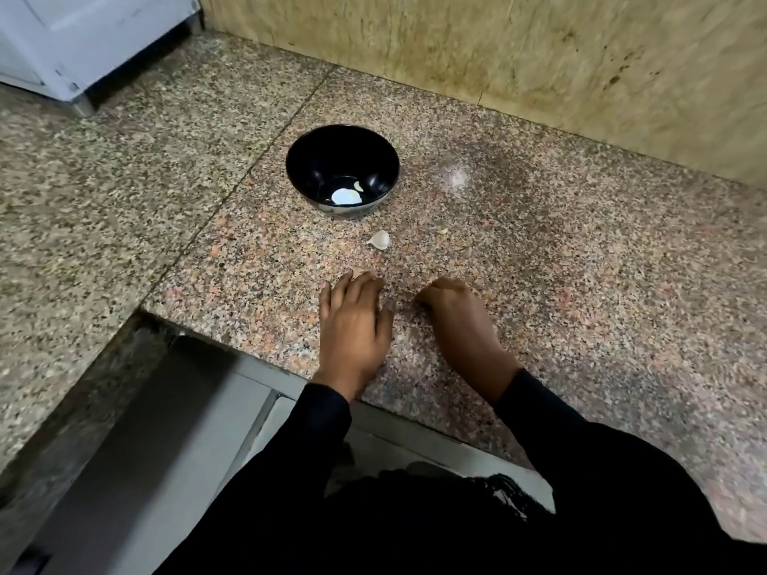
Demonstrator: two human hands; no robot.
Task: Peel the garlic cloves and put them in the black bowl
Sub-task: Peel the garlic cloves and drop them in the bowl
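1. A white appliance is standing at the far left corner of the granite counter, well clear of the work.
2. The left hand is lying flat on the counter with fingers straight, gripping nothing.
3. The black bowl is sitting beyond the hands, holding one pale clove; the white patch beside that clove may be glare, I cannot tell.
4. An unpeeled garlic clove is lying between bowl and hands; being small and rounded, it is likely to skid away under a careless pinch.
5. A small scrap, perhaps skin, is lying to the right and risking being mistaken for a clove.
6. The right hand is resting with fingers curled under; whether it is holding anything, I cannot tell.
7. Nothing is blocking the reach.
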